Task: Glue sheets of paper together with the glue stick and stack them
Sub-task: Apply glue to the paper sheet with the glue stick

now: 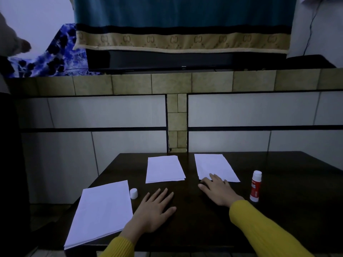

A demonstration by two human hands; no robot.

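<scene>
1. We see our left hand [155,210] lying flat on the dark worktop [289,219], palm down, fingers straight and spread toward 12 o'clock, holding nothing.
2. Our right hand [218,191] also lies palm down, angled toward 11 o'clock, fingers straight; its fingertips [211,176] touch the near edge of the right paper sheet [213,166], and it grips nothing.
3. Both forearms wear yellow sleeves [259,230] and reach in from 6 o'clock, the right one from 5 o'clock.
4. At 3 o'clock of the right hand, just beside it, the glue stick [255,186] stands upright and uncapped, red label facing us.
5. At 9 o'clock of the left hand, the white cap [133,193] sits on the worktop, near the large paper stack [102,212], which lies at the near left edge.
6. At 12 o'clock of the left hand lies the middle paper stack [164,168], slightly fanned, apart from the right sheet.
7. Beyond the worktop rises a tiled wall [111,112]; above it, a ledge carries a dark screen [159,59] under a teal cloth [181,12].
</scene>
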